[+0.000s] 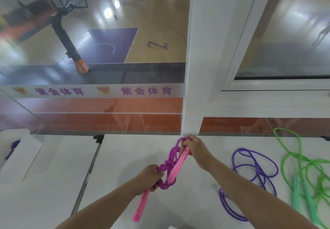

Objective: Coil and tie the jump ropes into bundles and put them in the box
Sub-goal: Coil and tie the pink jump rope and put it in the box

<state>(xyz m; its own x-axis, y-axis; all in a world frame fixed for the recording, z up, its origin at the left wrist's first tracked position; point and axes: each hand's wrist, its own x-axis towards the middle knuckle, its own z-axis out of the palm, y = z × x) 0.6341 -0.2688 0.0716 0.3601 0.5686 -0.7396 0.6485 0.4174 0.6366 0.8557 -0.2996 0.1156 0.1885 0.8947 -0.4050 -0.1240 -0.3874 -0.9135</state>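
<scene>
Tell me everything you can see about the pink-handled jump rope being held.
The pink-handled jump rope has a glossy magenta cord, plastic by its look, folded into a bundle with a knot wound round its middle. Its two pink handles bear a white lattice pattern. The left hand grips the bundle's near end where the lower handle hangs out; the right hand holds the far loops and the other handle's top. It slants above the white table.

A knotted magenta rope (167, 166) with pink handles (178, 164) hangs above the table, purple rope (257, 168) and green rope (303, 161) loose beside it.
</scene>
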